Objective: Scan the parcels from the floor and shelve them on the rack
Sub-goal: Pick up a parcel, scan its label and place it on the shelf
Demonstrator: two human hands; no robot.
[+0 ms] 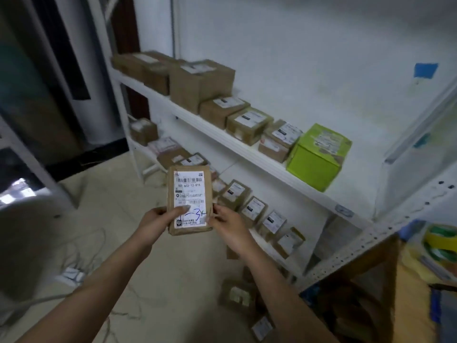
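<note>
Just in front of the rack (247, 150), out over the floor (153, 256), a flat brown parcel (190, 194) is held up on end with its white label (189, 180) facing the camera. Both hands have it: the left hand (154, 222) grips the lower left edge with the thumb lying across the label, and the right hand (228, 225) pinches the lower right edge with curled fingers. The label carries barcodes, the printed number 501-602-12-815 and a blue handwritten mark near its bottom.

On the rack's upper shelf a row of brown cartons (201, 82) runs from the far end, each with a white label on top, the boxes getting smaller toward the near end. A green box (319, 157) closes that row at the near end, just beside the last brown carton; whether they touch I cannot tell. On the rack's shelf below, a line of small brown packets (254, 209) stands side by side, labels up, partly hidden behind the held parcel.

At the foot of the rack, under the right forearm, more brown parcels (236, 294) lie on the floor, too blurred to count. Well away from the rack, white cables (74, 273) trail over the floor. Behind the rack is a white wall (309, 45) with a patch of blue tape (425, 70) on it. Past the rack's near end sit green and yellow tape rolls (441, 241)
</note>
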